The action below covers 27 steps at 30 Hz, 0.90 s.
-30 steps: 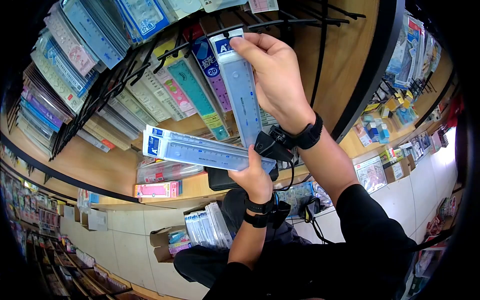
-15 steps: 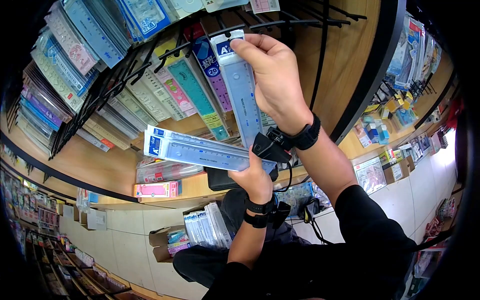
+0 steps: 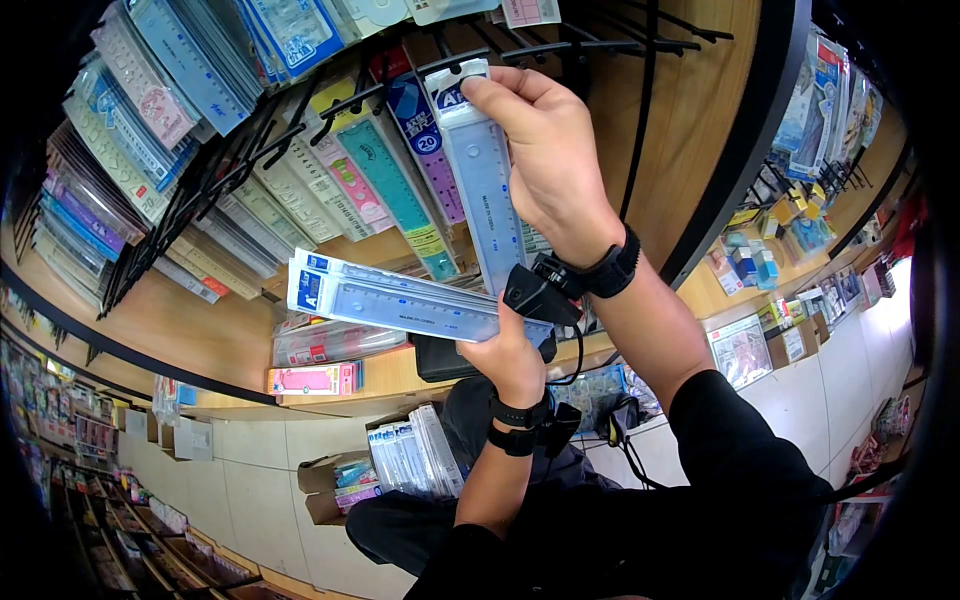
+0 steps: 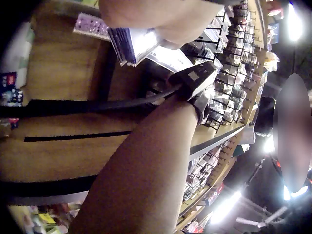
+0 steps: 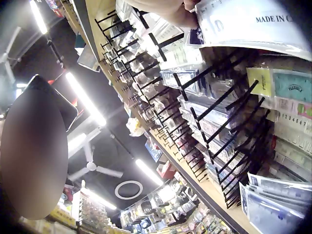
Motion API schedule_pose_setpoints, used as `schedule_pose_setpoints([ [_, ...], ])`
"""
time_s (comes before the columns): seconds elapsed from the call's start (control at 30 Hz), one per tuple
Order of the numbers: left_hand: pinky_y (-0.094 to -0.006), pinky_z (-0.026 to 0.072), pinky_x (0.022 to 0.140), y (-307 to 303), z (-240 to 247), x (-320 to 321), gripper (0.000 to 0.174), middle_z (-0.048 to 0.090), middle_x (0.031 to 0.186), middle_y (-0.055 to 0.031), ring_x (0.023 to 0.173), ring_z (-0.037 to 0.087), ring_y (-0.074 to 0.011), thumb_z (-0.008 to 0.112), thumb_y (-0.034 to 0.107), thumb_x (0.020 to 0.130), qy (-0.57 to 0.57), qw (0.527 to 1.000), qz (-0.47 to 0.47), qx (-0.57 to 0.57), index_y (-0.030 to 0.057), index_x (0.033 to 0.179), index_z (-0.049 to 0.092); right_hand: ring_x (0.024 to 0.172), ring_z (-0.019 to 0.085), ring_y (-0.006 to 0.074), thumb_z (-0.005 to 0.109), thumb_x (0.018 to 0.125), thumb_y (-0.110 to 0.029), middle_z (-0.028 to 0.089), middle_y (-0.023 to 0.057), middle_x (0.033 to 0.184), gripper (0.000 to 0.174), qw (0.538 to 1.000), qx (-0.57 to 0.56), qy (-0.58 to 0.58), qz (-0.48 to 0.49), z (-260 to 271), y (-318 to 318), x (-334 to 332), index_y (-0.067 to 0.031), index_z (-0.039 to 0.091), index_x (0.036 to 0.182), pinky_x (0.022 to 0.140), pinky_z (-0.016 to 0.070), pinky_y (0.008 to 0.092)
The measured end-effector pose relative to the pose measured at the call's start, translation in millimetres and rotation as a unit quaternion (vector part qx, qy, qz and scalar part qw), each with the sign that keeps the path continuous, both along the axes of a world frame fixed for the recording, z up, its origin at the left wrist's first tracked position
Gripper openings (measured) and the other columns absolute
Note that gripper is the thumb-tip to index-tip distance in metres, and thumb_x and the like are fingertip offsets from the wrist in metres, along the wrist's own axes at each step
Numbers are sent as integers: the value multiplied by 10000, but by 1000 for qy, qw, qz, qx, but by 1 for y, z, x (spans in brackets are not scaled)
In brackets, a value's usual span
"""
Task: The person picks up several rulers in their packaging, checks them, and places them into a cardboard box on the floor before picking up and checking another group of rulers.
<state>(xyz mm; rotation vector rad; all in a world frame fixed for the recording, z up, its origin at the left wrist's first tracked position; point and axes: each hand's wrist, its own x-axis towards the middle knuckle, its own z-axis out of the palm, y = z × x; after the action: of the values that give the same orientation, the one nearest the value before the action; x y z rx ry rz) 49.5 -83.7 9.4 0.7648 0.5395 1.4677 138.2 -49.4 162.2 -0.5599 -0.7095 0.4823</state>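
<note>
My left hand (image 3: 508,362) grips a fanned stack of clear blue rulers (image 3: 400,308) in plastic sleeves, blue-labelled ends pointing left. In the right wrist view this stack (image 5: 275,209) appears at the lower right. Higher up, my right hand (image 3: 555,150) pinches one more packaged ruler (image 3: 483,195) by its header, thumb in front. That ruler hangs nearly upright, its top close to a black display hook (image 3: 470,50). The lower end passes behind the wrist camera. "MADE IN C" shows on the ruler (image 5: 243,22) in the right wrist view, beside the fingertips.
Packaged rulers, including a teal one (image 3: 385,185), hang from black hooks on the left. A wooden panel with a black edge (image 3: 740,130) stands at the right. Below, an open cardboard box (image 3: 322,490) holds packs near the legs. Pink packages (image 3: 315,380) lie on the shelf ledge.
Both hands stay almost where they were. The header of the ruler in my right hand has tilted slightly, and its label shows less plainly.
</note>
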Motion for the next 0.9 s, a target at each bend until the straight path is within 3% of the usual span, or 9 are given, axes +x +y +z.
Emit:
schedule_pose_setpoints([
  [0.1,-265,451,715,5,-14,-1,173,580,894,-85,768,557,-138,606,-36,795,11,1000,9,19,-73,942,522,728,590,101,634,797,-60,627,92,846,202,1000,-14,1,-12,1,0,-3,65,569,942,649,465,206],
  [0.17,-289,488,725,11,-31,-5,240,578,986,-82,835,583,-152,561,-26,809,78,995,-29,53,-29,1040,499,740,587,100,638,791,-62,624,92,853,219,1000,-14,-8,-26,0,0,-4,66,562,951,654,463,205],
  [0.27,-287,490,727,-3,7,-3,231,579,977,-80,827,583,-156,556,-46,791,59,998,5,27,-35,1018,512,760,583,98,648,778,-65,620,93,863,262,998,-10,-32,-50,-2,2,-8,67,542,977,660,459,201],
  [0.33,-288,489,735,1,-3,-3,226,578,981,-81,828,582,-158,555,-43,794,74,997,8,34,-36,1016,515,768,580,98,654,770,-66,619,94,867,288,997,-8,-46,-59,-2,2,-8,67,529,993,662,457,199],
  [0.7,-287,484,700,2,-8,-2,206,566,928,-68,797,567,-148,572,-28,813,104,992,58,32,-27,1006,499,759,594,100,626,789,-46,631,102,872,269,1000,10,-9,10,0,1,-4,71,522,1008,667,469,210],
  [0.8,-299,440,779,2,-8,-2,198,548,919,-105,824,546,-175,547,-61,791,95,994,43,20,-78,979,486,762,600,103,618,796,-45,635,109,886,247,1000,8,-17,19,0,1,-2,73,532,996,670,475,216],
  [0.9,-284,481,684,4,-12,0,186,553,934,-67,788,555,-140,545,-39,827,91,994,41,34,-17,1002,486,757,601,104,618,796,-44,634,108,886,241,1000,1,-19,11,1,-2,-4,73,537,991,674,476,214],
])
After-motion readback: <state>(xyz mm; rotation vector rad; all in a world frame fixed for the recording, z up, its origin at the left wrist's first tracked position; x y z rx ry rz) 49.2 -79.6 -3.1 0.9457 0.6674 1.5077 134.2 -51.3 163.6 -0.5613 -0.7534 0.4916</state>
